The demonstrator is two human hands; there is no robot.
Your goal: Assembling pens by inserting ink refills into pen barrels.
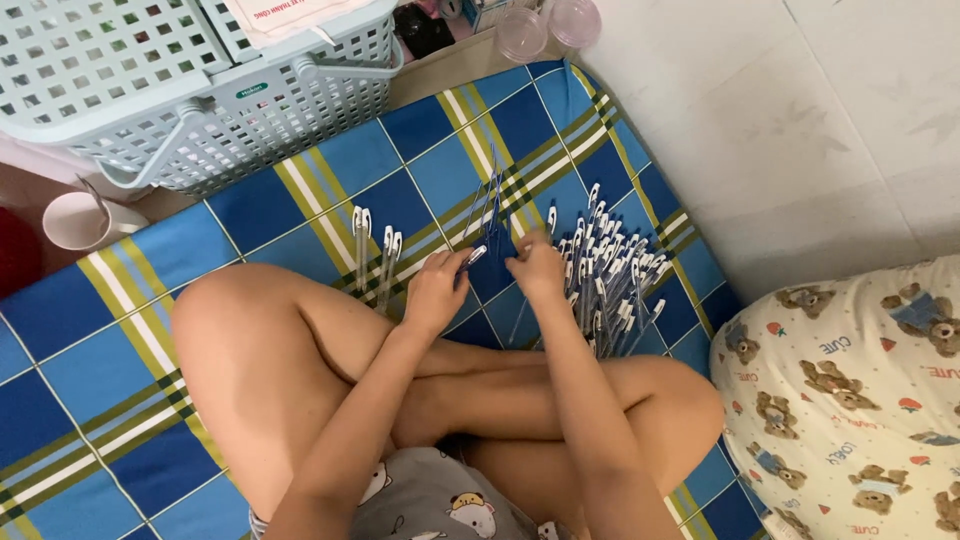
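Right now the left hand [437, 290] pinches one pen [474, 255], the right hand [537, 268] is curled over the big pen pile [612, 275], grip unclear; only a few pens [375, 255] lie sorted left on the blanket [120, 340], most remaining.

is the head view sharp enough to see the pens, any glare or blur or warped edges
Head view: light is soft and even, with only faint shadows under the legs; no strong glare on the pile of pens. The left hand and right hand are slightly soft, so the pen in the left hand is hard to read. The basket and blanket lines bow slightly, a wide-angle effect.
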